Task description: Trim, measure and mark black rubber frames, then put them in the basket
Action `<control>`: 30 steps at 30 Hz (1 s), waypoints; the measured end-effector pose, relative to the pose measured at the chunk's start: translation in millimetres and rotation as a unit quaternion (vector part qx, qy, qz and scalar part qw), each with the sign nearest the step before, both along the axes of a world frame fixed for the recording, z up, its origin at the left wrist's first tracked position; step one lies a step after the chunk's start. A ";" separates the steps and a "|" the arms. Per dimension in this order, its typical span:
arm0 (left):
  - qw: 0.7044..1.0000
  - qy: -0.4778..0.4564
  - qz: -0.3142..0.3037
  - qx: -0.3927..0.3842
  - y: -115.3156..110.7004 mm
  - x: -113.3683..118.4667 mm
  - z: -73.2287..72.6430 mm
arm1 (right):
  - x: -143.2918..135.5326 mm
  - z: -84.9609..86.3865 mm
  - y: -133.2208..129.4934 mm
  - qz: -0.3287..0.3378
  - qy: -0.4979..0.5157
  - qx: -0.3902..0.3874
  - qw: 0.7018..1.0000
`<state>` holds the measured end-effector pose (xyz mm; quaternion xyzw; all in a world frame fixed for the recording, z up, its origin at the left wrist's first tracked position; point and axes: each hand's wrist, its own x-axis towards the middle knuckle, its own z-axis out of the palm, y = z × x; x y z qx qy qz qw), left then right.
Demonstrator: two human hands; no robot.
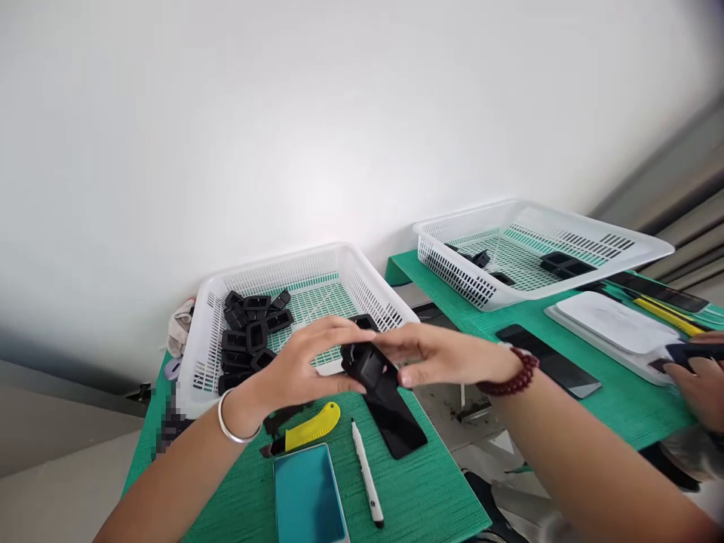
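Observation:
Between my hands is a black moulded plastic part [369, 368] with an opening in it, raised above the green mat [415, 494]. My left hand [308, 366] is closed on its left side, with the thumb below and the fingers over the top. From the right, my right hand [438, 356] grips the same part with its thumb and fingers. Underneath lies a black phone [400, 430], partly covered by the part. A yellow utility knife [314, 426], a white pen [366, 471] and a flat device with a blue-green top [311, 490] rest on the mat nearby.
A white basket [207, 332] behind my hands holds several black parts [256, 337]. Another white basket [452, 275] stands on a second green table with a phone [546, 358] and a white scale-like device [614, 324]. A co-worker's hand [701, 381] is at the right edge. A gap separates the tables.

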<state>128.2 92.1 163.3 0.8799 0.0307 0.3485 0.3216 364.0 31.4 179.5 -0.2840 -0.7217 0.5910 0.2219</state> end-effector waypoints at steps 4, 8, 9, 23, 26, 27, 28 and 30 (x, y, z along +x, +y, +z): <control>0.984 0.029 0.162 -0.062 53.5 25.8 -11.2 | 17.3 14.0 65.1 -0.071 -0.195 0.060 0.976; 0.899 0.272 0.327 -0.101 99.2 49.1 -51.6 | 8.2 -17.7 132.3 -0.165 -0.539 0.233 0.792; 0.864 0.371 0.330 -0.086 105.8 53.0 -63.4 | 3.6 -29.9 144.2 -0.160 -0.569 0.234 0.772; 0.828 0.537 0.155 -0.047 102.9 70.9 -107.3 | -5.7 -98.1 175.2 -0.050 -0.660 0.216 0.718; 0.834 0.536 0.129 -0.040 102.2 71.3 -109.1 | -6.5 -101.6 177.5 -0.041 -0.665 0.219 0.713; 0.834 0.536 0.123 -0.037 102.2 71.1 -109.4 | -6.7 -103.0 178.1 -0.040 -0.665 0.220 0.712; 0.835 0.536 0.118 -0.036 102.3 70.7 -109.4 | -6.8 -104.4 178.6 -0.039 -0.665 0.222 0.712; 0.837 0.535 0.105 -0.035 102.7 69.6 -108.3 | -6.9 -106.8 179.5 -0.039 -0.666 0.227 0.710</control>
